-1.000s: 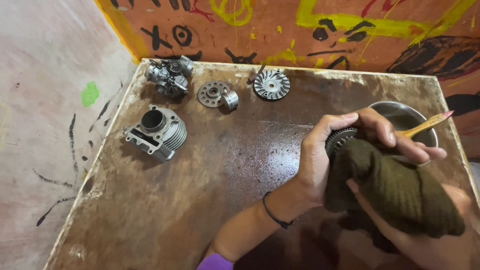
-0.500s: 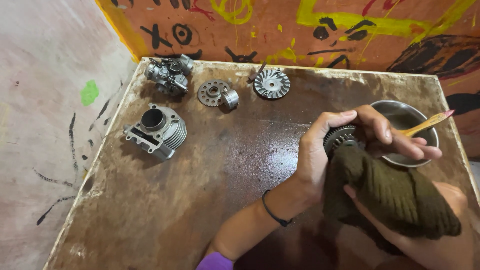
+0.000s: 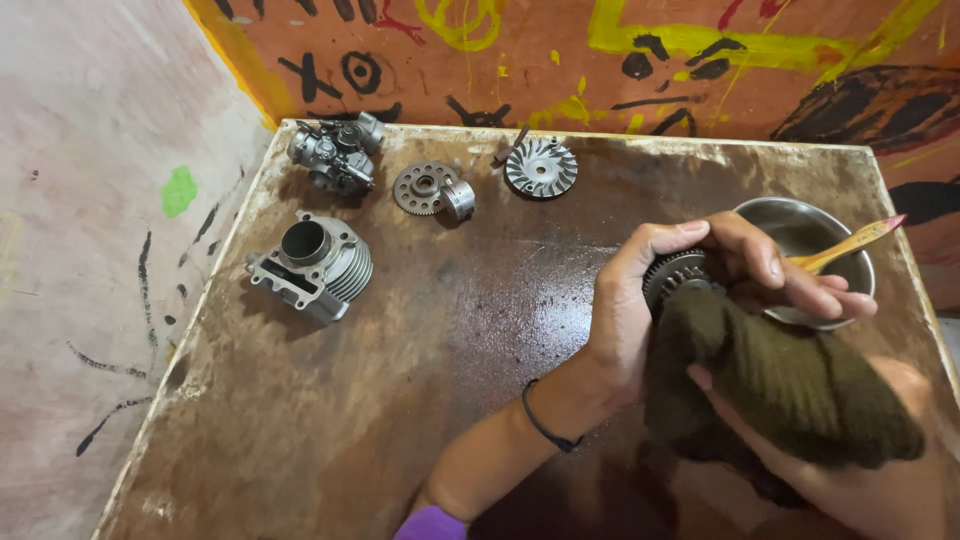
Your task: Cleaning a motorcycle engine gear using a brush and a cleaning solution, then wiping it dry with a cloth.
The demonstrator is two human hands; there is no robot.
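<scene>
Two hands work at the tabletop's (image 3: pixel 400 400) four o'clock: left hand (image 3: pixel 650 300), fingers clamped on a gear (image 3: pixel 672 275); right hand (image 3: pixel 850 470), fingers gripping an olive cloth (image 3: pixel 790 385) against it.

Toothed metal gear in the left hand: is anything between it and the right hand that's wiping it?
Yes: the dark olive knitted cloth lies between the right hand and the toothed metal gear. The left hand grips the gear directly. The round steel bowl sits just behind them.
</scene>
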